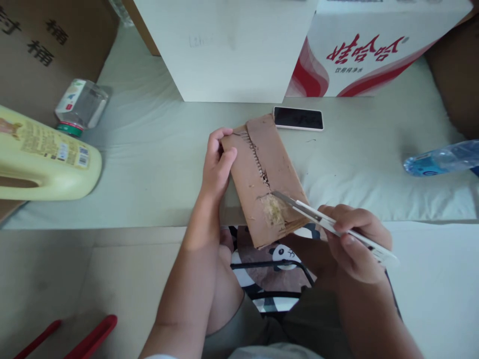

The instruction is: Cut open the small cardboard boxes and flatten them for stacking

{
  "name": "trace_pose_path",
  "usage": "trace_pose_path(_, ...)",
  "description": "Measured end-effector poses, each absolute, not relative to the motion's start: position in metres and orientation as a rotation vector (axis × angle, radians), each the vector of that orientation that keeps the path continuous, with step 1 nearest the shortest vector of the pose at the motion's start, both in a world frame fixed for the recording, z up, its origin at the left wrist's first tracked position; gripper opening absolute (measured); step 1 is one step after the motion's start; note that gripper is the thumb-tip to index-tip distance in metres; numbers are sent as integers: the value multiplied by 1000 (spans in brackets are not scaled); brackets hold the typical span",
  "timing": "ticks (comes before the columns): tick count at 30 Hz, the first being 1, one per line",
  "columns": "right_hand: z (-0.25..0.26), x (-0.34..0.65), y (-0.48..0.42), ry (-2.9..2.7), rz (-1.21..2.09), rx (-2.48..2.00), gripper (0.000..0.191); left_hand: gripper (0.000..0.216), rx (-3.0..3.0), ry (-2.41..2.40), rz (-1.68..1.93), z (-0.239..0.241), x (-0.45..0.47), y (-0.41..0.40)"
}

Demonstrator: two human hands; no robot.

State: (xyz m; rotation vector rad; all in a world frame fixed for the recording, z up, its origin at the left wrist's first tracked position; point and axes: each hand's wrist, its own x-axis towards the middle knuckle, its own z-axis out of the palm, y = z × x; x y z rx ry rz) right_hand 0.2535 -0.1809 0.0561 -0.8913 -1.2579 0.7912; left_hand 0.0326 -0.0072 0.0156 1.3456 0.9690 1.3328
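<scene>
A flat brown cardboard package [262, 174] lies tilted over the near edge of a pale sheet-covered surface [157, 164]. Its top is torn open along a jagged seam, and a patch of tape residue shows near its lower end. My left hand [217, 167] is closed on the package's upper left corner, fingers curled over the edge. My right hand [355, 239] grips a white utility knife [329, 219]. The knife's blade tip touches the package beside the tape patch.
A smartphone [298, 118] lies face up just behind the package. White boxes [232, 50] stand at the back, one with red print [359, 55]. A yellow jug [45, 157] and a small bottle [80, 105] lie at left, a blue water bottle [441, 158] at right.
</scene>
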Motion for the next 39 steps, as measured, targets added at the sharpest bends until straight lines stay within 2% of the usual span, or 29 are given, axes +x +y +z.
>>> trace_pose_path(12,52,260,-192,-1394,864,-962,6,69,1376,975,1396,10,37,-6)
trace_pose_path(19,66,244,-185,-1085,882,-903,11,69,1404,985,1428,6,37,-4)
trace_pose_path(32,69,246,-185,-1084,1038,-840,17,61,1468,973,1406,0,35,-2)
trace_pose_path(36,72,256,-189,-1051,894,-900,17,62,1450,981,1427,1,36,-2)
trace_pose_path(39,70,267,-187,-925,619,-1037,17,61,1451,984,1416,2,36,-2)
